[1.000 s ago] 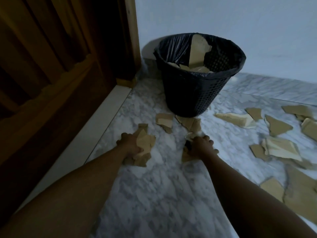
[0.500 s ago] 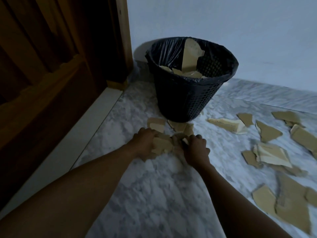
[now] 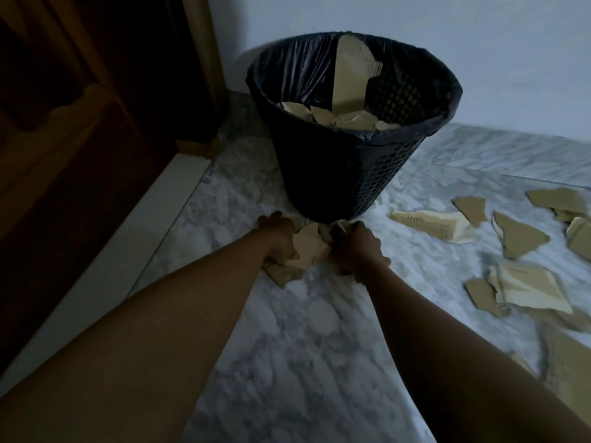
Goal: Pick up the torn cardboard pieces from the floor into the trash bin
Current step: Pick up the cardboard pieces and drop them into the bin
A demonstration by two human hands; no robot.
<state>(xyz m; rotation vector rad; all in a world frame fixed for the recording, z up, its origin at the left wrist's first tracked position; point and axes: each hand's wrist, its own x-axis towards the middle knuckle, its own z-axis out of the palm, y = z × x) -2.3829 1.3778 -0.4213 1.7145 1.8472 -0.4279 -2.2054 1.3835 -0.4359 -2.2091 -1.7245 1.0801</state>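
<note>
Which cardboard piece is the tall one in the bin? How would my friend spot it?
Look in the round black mesh trash bin by the white wall. Inside, pale torn scraps lie heaped; the tall brown cardboard piece is the only one standing upright against the far side.

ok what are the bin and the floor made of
Trash bin: looks like dark plastic, going by its moulded lattice wall; a glossy black liner folds over the rim. Floor: probably polished marble or marble-look tile, white with grey veining.
</note>
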